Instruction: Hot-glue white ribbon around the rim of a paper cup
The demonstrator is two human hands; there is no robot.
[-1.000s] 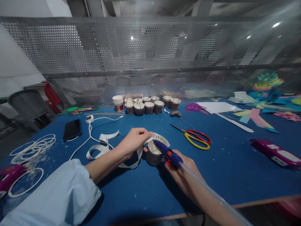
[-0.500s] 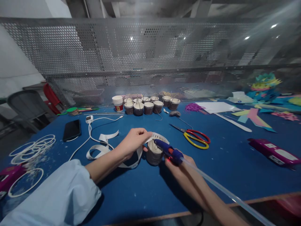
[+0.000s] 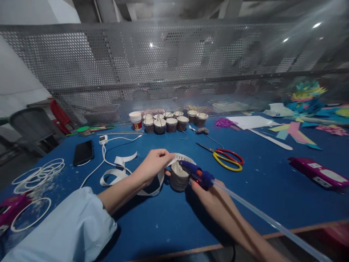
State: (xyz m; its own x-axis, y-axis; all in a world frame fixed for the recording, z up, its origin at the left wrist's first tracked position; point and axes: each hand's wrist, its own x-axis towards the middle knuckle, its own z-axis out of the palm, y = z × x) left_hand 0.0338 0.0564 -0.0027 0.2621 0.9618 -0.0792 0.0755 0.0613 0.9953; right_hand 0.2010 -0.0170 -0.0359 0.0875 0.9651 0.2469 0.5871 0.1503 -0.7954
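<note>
A small cup wrapped in twine (image 3: 178,179) stands on the blue table (image 3: 267,189) in front of me. My left hand (image 3: 152,165) pinches a white printed ribbon (image 3: 120,174) against the cup's rim; the ribbon trails off in loops to the left. My right hand (image 3: 208,196) grips a blue glue gun (image 3: 196,173) with its nozzle at the cup's upper edge. A long clear glue stick (image 3: 261,216) juts from the gun's back toward the lower right.
Several finished cups (image 3: 170,122) and a stack of paper cups (image 3: 135,119) line the back by the perforated metal screen. Red and yellow scissors (image 3: 226,158), a black phone (image 3: 83,152), a white cable, white rings (image 3: 38,173), pink staplers (image 3: 317,171) and coloured paper lie around.
My right hand and the glue gun have lowered and tilted, so the glue stick points more to the lower right. The left hand keeps its pinch on the ribbon.
</note>
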